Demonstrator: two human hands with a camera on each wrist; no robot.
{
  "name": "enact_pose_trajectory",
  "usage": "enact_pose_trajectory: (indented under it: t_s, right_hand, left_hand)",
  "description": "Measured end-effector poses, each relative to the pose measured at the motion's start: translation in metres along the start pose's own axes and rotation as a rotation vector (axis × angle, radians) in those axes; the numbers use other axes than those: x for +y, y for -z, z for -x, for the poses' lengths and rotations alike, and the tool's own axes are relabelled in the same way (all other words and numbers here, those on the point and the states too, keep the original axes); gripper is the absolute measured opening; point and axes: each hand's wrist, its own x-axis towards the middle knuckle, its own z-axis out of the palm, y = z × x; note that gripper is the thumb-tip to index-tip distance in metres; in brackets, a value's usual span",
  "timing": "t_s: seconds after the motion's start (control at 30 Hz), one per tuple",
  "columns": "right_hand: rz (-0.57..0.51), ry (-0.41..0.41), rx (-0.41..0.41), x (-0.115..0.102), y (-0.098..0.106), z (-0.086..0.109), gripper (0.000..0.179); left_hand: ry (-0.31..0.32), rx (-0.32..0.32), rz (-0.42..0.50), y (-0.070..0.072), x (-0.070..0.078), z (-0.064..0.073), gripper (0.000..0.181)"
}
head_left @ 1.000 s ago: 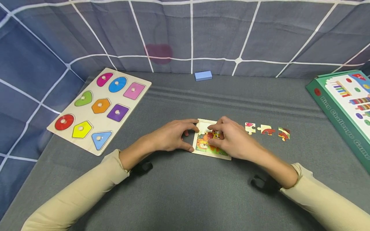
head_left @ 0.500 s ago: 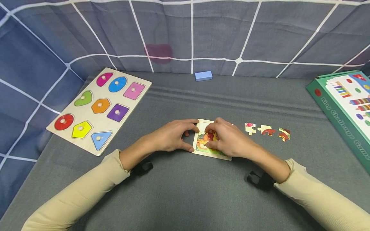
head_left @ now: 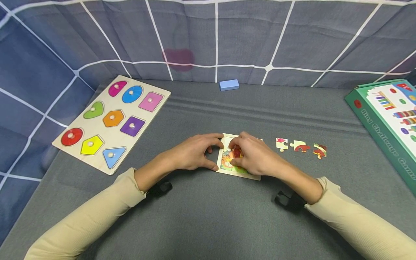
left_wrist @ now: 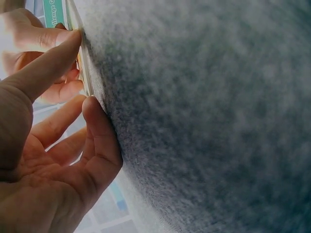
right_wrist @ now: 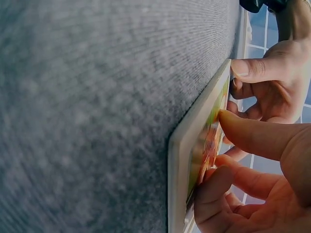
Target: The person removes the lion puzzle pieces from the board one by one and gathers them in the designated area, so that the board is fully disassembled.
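Note:
A small wooden jigsaw puzzle board (head_left: 240, 174) with a bright animal picture lies flat on the grey cloth. At its left edge, my left hand (head_left: 195, 151) holds it, thumb at the near corner and index finger at the far corner. My right hand (head_left: 258, 155) is over the board's right part, thumb and index finger pinching a reddish puzzle piece (right_wrist: 210, 145) on its surface. The back of that hand hides much of the picture. Three loose pieces lie in a row to the right: a pink-and-cream one (head_left: 281, 144), a cream-and-red one (head_left: 299, 146) and a multicoloured one (head_left: 320, 150).
At the left lies a wooden knob board (head_left: 97, 130) with several coloured shapes. A light blue block (head_left: 229, 85) sits at the back, near the checked cloth wall (head_left: 247, 36). A green game box (head_left: 380, 133) stands at the right edge.
My right hand has shifted slightly left across the board, its fingertips now closer to the board's middle. My left hand stays at the left edge, and the loose pieces have not moved.

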Motion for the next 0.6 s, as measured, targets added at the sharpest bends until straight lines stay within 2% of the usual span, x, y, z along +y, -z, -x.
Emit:
enact_pose_trajectory:
  t_s: [0.23,0.6]
  right_hand:
    - [-0.051,0.007,0.025,0.0015,-0.0010,-0.0008,0.029]
    - [-0.063,0.004,0.067,0.0008,-0.0018,-0.0017,0.028]
  left_hand:
    - [0.007,0.004,0.007,0.0004,0.0003,0.0000,0.053]
    - [0.013,0.002,0.017,0.0013,0.0009,0.0001,0.054]
